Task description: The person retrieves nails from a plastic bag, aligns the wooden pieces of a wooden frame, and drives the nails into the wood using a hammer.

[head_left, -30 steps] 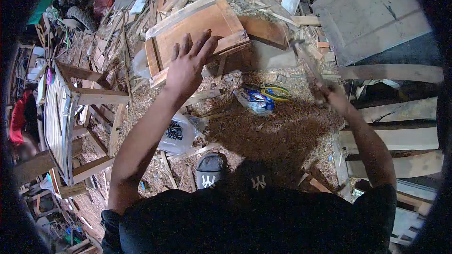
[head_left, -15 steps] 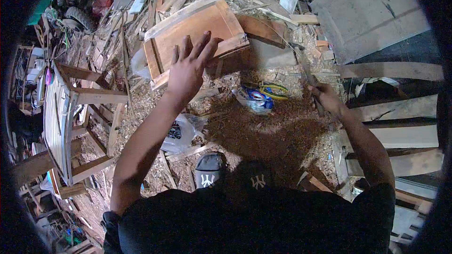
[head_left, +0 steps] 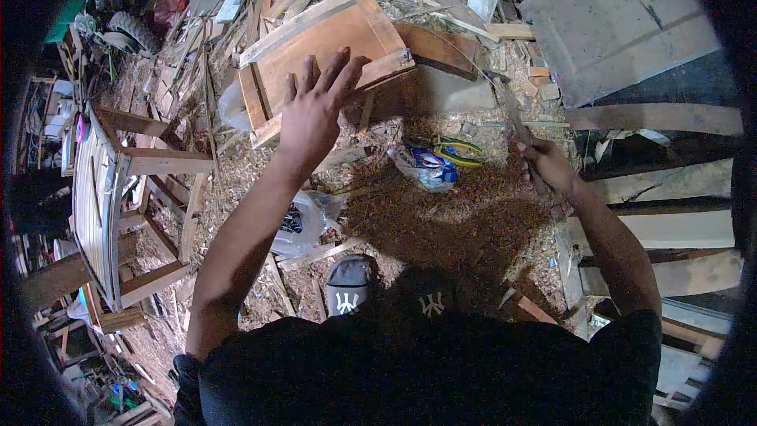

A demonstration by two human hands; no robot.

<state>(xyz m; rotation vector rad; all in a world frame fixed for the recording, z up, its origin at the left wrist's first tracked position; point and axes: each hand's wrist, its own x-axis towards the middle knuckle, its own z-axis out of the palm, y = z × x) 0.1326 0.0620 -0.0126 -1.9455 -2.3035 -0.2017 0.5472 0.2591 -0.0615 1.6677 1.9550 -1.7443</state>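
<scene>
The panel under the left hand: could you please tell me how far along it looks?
Seemingly done: the panel has strips along its edges. In hand: the left hand rests on it; the right hand holds a hammer off to the side. Probably left: some hammering, though I cannot tell which joints are already fastened.

The lone camera, head-worn, looks forward and steeply down past both forearms, with the sandals (head_left: 349,288) toward six o'clock.
</scene>
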